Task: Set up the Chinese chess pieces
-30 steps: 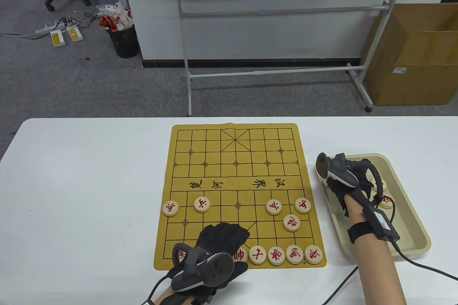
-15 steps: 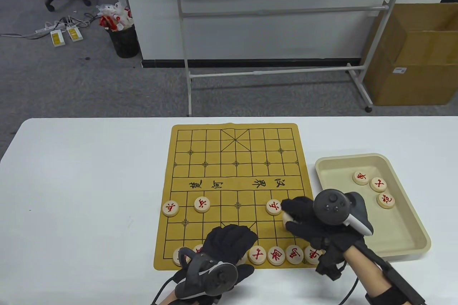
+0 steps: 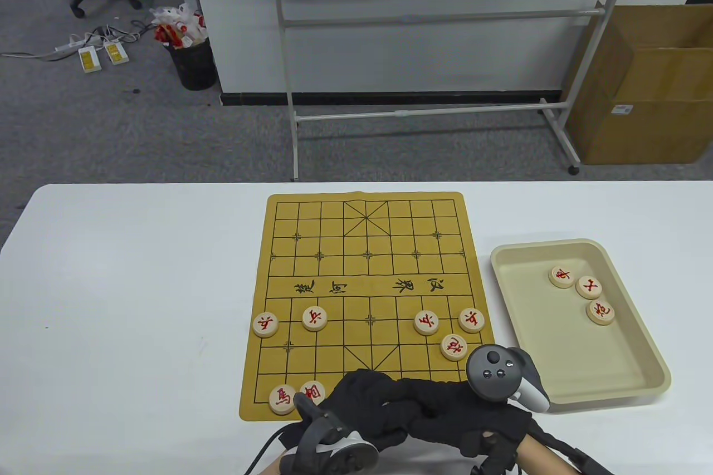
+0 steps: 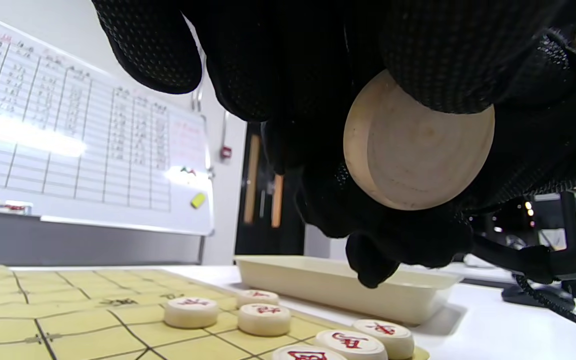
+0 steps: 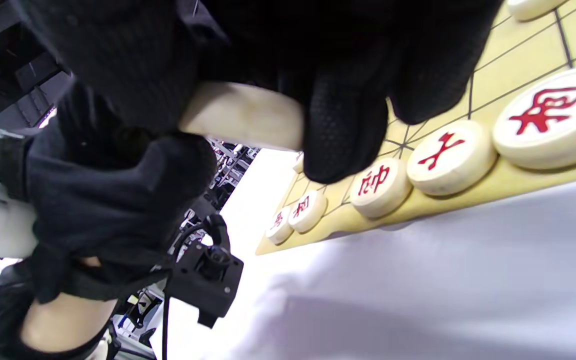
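Observation:
A yellow Chinese chess board [image 3: 367, 274] lies on the white table. Round wooden pieces with red characters stand on its near half: soldiers [image 3: 315, 318], a cannon [image 3: 453, 347], and two near-row pieces at the left [image 3: 282, 399]. My left hand [image 3: 365, 394] and right hand [image 3: 440, 402] meet over the board's near edge and hide the rest of the near row. Between them is one wooden piece [image 4: 418, 140], blank side toward the left wrist camera. It also shows edge-on in the right wrist view [image 5: 243, 115]. Fingers of both hands touch it.
A beige tray [image 3: 557, 352] stands right of the board with three red pieces [image 3: 589, 287] at its far end. The near-row pieces show in the right wrist view [image 5: 450, 155]. A whiteboard stand and a cardboard box stand beyond the table.
My right hand left the tray with a piece, crossed the board's right side, and came down-left to meet my left hand. The left hand shifted right, uncovering two near-row pieces.

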Motion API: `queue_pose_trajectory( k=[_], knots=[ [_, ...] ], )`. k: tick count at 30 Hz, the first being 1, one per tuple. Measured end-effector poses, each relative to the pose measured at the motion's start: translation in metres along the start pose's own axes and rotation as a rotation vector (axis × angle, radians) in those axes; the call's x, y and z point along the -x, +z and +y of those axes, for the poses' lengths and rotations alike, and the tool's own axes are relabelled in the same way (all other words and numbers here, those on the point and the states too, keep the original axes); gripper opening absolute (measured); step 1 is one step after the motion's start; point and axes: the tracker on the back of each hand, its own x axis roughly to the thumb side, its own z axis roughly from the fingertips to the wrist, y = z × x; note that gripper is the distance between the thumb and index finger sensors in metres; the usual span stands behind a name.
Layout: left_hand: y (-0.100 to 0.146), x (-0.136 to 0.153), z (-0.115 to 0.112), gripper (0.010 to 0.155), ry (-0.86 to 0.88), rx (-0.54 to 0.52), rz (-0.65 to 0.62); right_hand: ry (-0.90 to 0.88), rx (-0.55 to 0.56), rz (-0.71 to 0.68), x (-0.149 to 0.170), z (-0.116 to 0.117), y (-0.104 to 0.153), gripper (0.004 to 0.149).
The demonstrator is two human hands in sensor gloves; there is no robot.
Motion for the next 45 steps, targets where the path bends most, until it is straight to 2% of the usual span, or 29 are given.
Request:
queue_pose_trajectory(
  k=[2, 4, 6, 8, 12, 14, 17, 20, 24, 31, 33, 36, 40, 45],
  knots=[
    [-0.002, 0.001, 0.005, 0.051, -0.032, -0.015, -0.004, 0.022, 0.048, -0.016, -0.004, -0.001, 0.002, 0.077],
    [-0.007, 0.011, 0.016, 0.051, -0.061, -0.051, 0.034, 0.170, 0.212, 0.028, -0.014, -0.007, 0.011, 0.079],
    [-0.014, 0.024, 0.023, 0.052, -0.076, -0.064, 0.078, 0.297, 0.329, 0.024, -0.021, -0.013, 0.019, 0.077],
    [-0.031, 0.043, 0.025, 0.052, -0.104, -0.024, 0.135, 0.404, 0.416, 0.046, -0.025, -0.020, 0.026, 0.076],
    [-0.069, 0.071, 0.006, 0.051, -0.254, 0.104, 0.192, 0.385, 0.438, 0.067, -0.021, -0.026, 0.029, 0.075],
    [-0.090, 0.086, -0.020, 0.051, -0.371, 0.210, 0.195, 0.401, 0.449, 0.078, -0.018, -0.028, 0.031, 0.075],
    [-0.106, 0.101, -0.057, 0.051, -0.452, 0.317, 0.234, 0.462, 0.465, 0.088, -0.016, -0.031, 0.033, 0.074],
    [-0.115, 0.109, -0.085, 0.050, -0.504, 0.390, 0.245, 0.481, 0.466, 0.090, -0.016, -0.032, 0.033, 0.074],
    [-0.119, 0.113, -0.107, 0.050, -0.558, 0.424, 0.251, 0.506, 0.461, 0.089, -0.017, -0.031, 0.033, 0.074],
    [-0.115, 0.108, -0.114, 0.050, -0.593, 0.474, 0.176, 0.524, 0.471, 0.092, -0.017, -0.031, 0.033, 0.074],
    [-0.113, 0.107, -0.113, 0.047, -0.585, 0.480, 0.164, 0.526, 0.476, 0.096, -0.017, -0.031, 0.033, 0.074],
    [-0.115, 0.103, -0.098, 0.051, -0.525, 0.438, 0.178, 0.521, 0.476, 0.097, -0.015, -0.031, 0.033, 0.074],
    [-0.117, 0.086, -0.056, 0.062, -0.375, 0.378, 0.213, 0.522, 0.484, 0.098, -0.013, -0.031, 0.032, 0.073],
    [-0.094, 0.059, -0.007, 0.073, -0.182, 0.267, 0.230, 0.493, 0.503, 0.085, -0.012, -0.031, 0.033, 0.073]
  ],
)
